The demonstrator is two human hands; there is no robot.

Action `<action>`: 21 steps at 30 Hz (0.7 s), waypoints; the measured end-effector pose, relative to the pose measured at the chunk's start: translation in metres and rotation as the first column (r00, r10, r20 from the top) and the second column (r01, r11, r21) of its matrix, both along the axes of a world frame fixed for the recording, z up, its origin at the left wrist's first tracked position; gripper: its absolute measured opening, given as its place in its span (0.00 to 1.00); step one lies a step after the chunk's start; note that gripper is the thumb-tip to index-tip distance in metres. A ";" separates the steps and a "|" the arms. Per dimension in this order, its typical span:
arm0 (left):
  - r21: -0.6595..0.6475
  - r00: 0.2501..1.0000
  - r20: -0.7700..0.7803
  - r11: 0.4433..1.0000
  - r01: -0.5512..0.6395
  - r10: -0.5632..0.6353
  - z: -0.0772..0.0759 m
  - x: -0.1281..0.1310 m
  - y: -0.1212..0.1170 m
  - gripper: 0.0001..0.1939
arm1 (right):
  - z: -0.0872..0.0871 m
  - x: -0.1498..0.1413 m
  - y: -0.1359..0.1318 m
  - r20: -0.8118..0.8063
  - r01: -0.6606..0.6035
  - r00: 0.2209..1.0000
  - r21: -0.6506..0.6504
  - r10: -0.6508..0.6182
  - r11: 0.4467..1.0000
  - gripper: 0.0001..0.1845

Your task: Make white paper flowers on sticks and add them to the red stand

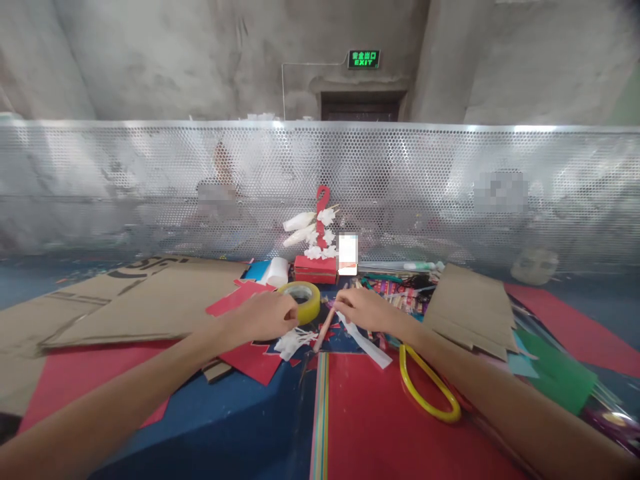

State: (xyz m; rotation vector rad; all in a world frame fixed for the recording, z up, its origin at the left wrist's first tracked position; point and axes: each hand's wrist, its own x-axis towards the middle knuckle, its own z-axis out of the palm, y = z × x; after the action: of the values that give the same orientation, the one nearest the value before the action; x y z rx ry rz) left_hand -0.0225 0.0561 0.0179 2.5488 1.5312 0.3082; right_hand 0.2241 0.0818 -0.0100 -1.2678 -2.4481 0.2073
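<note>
My left hand (267, 316) is closed, its fingertips right against a roll of yellow tape (303, 299) on the blue table. What it pinches is hidden. My right hand (364, 310) is closed on the top of a thin pink stick (323, 330) that slants down to the left. A white paper strip (366, 345) trails from under that hand. A small white fringed paper piece (294, 341) lies just below my left hand.
Behind the tape stands a red box with a red figure and white paper flowers (316, 248), beside a phone (348, 254). Cardboard sheets (135, 300) lie left, more cardboard (470, 308) right. Red paper (390, 420), yellow-handled scissors (430, 390) and a perforated metal screen (150, 187) surround.
</note>
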 end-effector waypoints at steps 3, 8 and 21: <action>0.038 0.996 -0.092 0.999 -0.017 0.021 -0.006 -0.002 0.000 0.10 | -0.003 0.009 0.005 0.096 0.053 0.994 -0.012 -0.052 0.999 0.14; 0.043 0.976 -0.213 0.999 -0.030 0.039 -0.002 0.000 -0.005 0.11 | -0.005 0.008 -0.003 0.308 0.135 0.943 -0.011 -0.125 0.991 0.19; 0.020 0.993 -0.114 0.999 -0.030 0.033 0.006 0.001 -0.005 0.09 | 0.006 0.002 -0.015 0.344 0.145 0.932 -0.061 -0.116 0.988 0.04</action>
State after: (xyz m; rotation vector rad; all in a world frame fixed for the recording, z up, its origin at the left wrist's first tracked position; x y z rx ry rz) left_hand -0.0211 0.0511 0.0235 2.6001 1.6162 0.1844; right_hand 0.2266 0.0671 -0.0036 -1.6153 -2.6474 0.0603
